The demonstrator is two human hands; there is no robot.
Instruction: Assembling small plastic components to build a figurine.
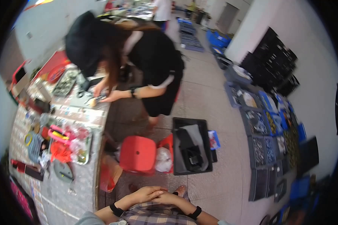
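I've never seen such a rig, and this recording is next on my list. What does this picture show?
There is no machine: two cameras sit on a person's head, and this wide, bent picture comes from the left one, looking down. Near the lower edge, the wearer's left hand and right hand are folded together; no object shows in them. The table at left bears a tray with plastic bags and a greyish disc. The other hands, beyond, belong to a co-worker bending over the table.
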